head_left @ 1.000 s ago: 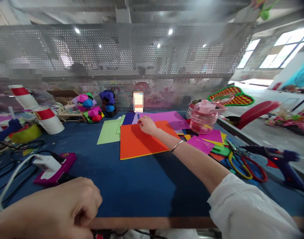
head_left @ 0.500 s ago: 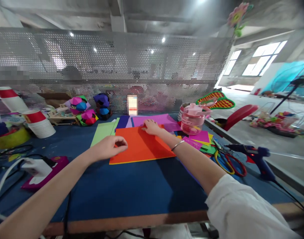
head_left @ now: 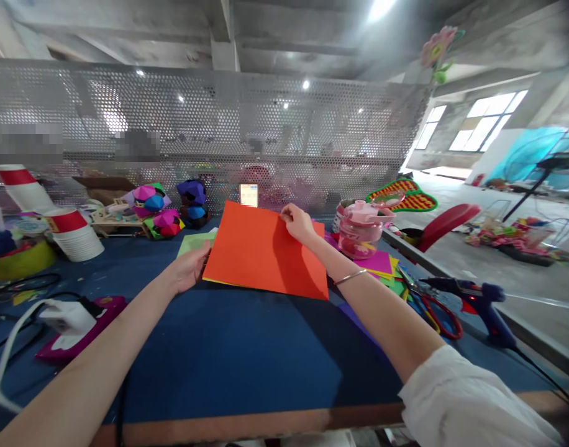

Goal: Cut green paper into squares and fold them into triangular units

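Orange paper (head_left: 261, 254), with a yellow sheet's edge peeking out beneath it, is raised off the table with its far side tilted up. My left hand (head_left: 190, 267) grips it at the left edge, the fingers partly hidden behind the paper. At the far edge, right of the middle, my right hand (head_left: 297, 223) pinches it with curled fingers. Light green paper (head_left: 191, 241) lies on the table behind my left hand. A purple sheet (head_left: 361, 323) shows under my right forearm.
On the right are a pink jar (head_left: 359, 233), coloured paper scraps (head_left: 380, 263), scissors (head_left: 445, 318) and a glue gun (head_left: 489, 304). Leftward stand stacked paper cups (head_left: 74, 234), a power strip (head_left: 82, 329) with cables and folded paper balls (head_left: 149, 202). A perforated metal screen (head_left: 275, 118) rises behind.
The orange paper has been lifted from lying flat to tilted up. My left hand has moved from above it to its left edge. My right hand has shifted slightly right and now pinches its far edge.
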Action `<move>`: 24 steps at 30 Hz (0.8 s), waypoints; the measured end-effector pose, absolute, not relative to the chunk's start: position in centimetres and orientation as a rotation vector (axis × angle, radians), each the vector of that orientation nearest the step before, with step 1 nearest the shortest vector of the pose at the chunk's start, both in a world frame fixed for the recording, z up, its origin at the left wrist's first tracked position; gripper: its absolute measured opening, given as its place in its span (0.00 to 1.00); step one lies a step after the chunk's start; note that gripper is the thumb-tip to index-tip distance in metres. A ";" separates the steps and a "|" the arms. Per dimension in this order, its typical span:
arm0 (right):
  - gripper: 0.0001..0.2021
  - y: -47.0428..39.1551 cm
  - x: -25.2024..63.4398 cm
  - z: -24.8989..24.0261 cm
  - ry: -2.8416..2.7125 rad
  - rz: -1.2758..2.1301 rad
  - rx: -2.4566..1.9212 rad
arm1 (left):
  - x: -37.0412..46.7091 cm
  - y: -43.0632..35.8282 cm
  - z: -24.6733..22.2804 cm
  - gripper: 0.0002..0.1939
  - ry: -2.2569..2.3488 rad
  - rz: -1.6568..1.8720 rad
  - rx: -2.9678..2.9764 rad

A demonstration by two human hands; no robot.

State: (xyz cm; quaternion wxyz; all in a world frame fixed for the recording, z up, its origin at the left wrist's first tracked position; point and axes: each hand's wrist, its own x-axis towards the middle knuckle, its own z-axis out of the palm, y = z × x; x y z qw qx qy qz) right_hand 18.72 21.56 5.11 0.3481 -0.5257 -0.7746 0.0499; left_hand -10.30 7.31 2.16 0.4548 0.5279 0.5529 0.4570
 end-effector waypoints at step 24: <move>0.19 23.4 19.5 2.0 -1.947 0.626 -1.686 | -9.0 5.8 0.9 0.37 1.167 1.158 1.236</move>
